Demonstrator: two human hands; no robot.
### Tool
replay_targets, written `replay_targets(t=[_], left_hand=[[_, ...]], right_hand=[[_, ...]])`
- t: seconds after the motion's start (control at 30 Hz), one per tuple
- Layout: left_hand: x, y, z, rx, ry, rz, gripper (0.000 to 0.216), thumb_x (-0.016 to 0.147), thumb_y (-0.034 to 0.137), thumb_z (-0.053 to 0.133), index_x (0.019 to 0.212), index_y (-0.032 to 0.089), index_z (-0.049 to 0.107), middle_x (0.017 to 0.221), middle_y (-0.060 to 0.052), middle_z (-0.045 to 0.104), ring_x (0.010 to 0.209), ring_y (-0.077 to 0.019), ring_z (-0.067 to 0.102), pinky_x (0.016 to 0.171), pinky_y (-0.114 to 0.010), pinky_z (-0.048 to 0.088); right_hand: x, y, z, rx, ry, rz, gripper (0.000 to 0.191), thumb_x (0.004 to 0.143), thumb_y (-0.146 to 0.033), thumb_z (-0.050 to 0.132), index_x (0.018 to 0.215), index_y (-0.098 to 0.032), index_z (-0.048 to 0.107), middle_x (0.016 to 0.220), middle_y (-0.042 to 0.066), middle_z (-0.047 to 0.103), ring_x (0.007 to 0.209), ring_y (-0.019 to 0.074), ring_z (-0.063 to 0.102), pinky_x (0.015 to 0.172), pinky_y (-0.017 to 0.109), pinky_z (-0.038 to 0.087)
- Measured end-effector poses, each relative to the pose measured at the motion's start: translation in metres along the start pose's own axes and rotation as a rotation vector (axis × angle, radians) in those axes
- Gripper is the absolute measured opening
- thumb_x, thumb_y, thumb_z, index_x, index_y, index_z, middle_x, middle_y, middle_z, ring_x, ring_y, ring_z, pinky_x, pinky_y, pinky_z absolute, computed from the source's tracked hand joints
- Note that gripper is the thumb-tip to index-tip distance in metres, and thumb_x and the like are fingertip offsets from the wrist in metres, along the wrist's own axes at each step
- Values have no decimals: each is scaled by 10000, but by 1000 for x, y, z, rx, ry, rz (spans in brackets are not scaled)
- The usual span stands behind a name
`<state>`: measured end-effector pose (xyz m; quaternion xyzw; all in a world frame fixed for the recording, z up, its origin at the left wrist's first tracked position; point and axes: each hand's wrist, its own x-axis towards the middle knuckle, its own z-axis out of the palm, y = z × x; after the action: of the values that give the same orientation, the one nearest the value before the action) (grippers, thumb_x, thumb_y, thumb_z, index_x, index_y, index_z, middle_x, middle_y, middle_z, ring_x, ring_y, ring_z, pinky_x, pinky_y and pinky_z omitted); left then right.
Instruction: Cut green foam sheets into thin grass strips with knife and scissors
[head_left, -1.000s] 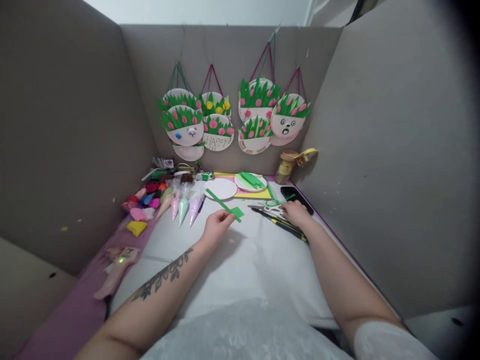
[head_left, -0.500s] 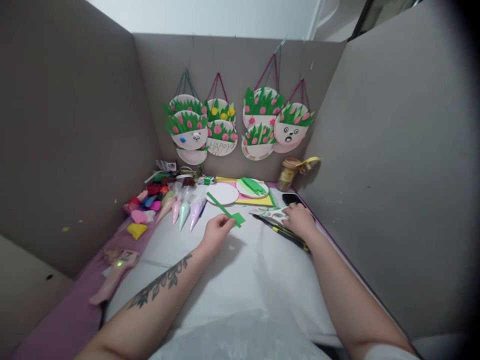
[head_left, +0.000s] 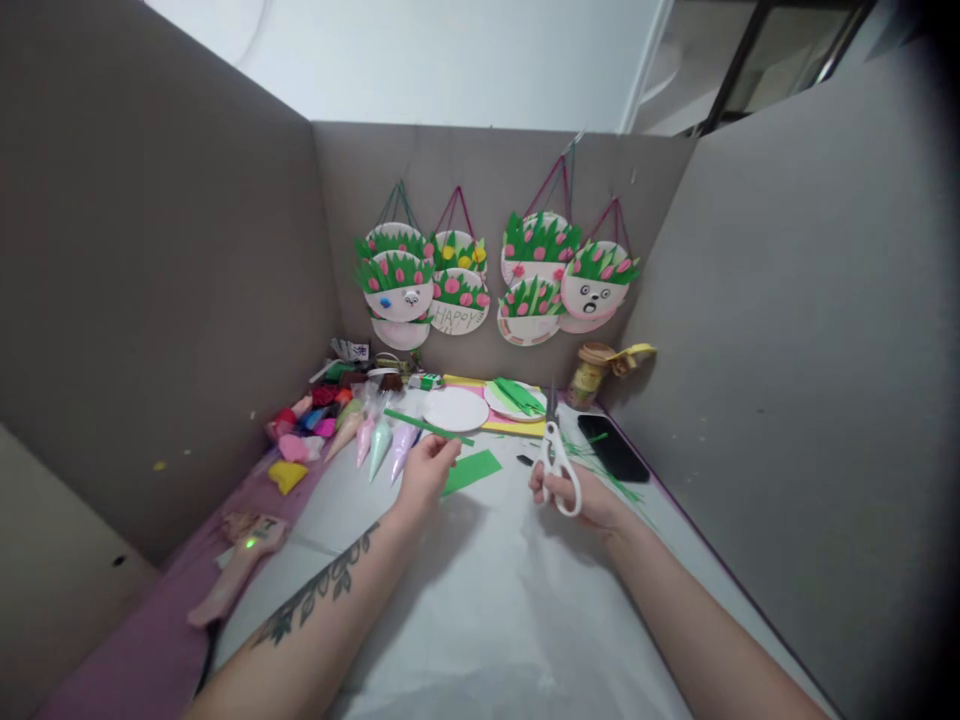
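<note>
Pinched in my left hand [head_left: 431, 470] are pieces of green paper: a long narrow strip [head_left: 412, 424] crosses above the fingers, and a wider rectangular piece [head_left: 472, 472] sticks out to the right below them. My right hand [head_left: 577, 495] grips white-handled scissors [head_left: 553, 455], raised above the table with the blades pointing away from me. Behind the hands lie a plain white paper plate [head_left: 454, 409] and a second plate [head_left: 495, 404] bearing green paper strips [head_left: 519, 396].
A black phone [head_left: 615, 450] and thin green scraps [head_left: 600, 468] lie at the right, near a lidded cup [head_left: 590, 375]. Filled piping bags [head_left: 380, 445], coloured clay [head_left: 287, 475] and a pink glue gun [head_left: 240, 565] occupy the left. Decorated plates [head_left: 395, 285] hang on the back partition.
My right hand has picked up the scissors from the table and raised them toward the middle. More of the green rectangle now shows beside my left hand. The view has tilted slightly upward.
</note>
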<state>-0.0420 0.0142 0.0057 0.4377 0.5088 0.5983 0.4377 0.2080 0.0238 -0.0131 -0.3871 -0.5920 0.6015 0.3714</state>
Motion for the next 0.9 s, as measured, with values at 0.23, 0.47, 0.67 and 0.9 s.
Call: replay_targets(t=[0.23,0.47,0.67,0.9], left_hand=[[-9,14,4,-180,31,-42,249,673,376,684,766,166,588,783,-28,633,830,-181,628,606,-230,431],[-13,13,8,-329,-26,-43,266,678,361,707,784,165,561,824,-37,649,861,-205,664,697,-295,513],[-12,10,8,-338,-16,-17,267,688,356,699,790,163,546,783,-16,643,782,-175,671,690,-294,530],[-9,3,8,-287,25,26,262,707,371,677,806,167,546,772,-15,652,756,-168,669,686,-297,535]], right_hand=[[-12,-2,51,-249,-168,56,360,657,-417,708,872,-183,538,727,-2,544,602,113,492,559,246,415],[-19,-17,73,-166,-211,193,280,620,-336,654,807,-188,508,664,-30,498,564,103,492,577,258,440],[-22,-20,72,-181,-226,185,309,598,-326,668,826,-178,522,683,-18,517,570,111,513,579,265,455],[-21,-19,74,-170,-220,200,234,606,-281,634,787,-188,517,652,-24,507,555,100,485,542,236,423]])
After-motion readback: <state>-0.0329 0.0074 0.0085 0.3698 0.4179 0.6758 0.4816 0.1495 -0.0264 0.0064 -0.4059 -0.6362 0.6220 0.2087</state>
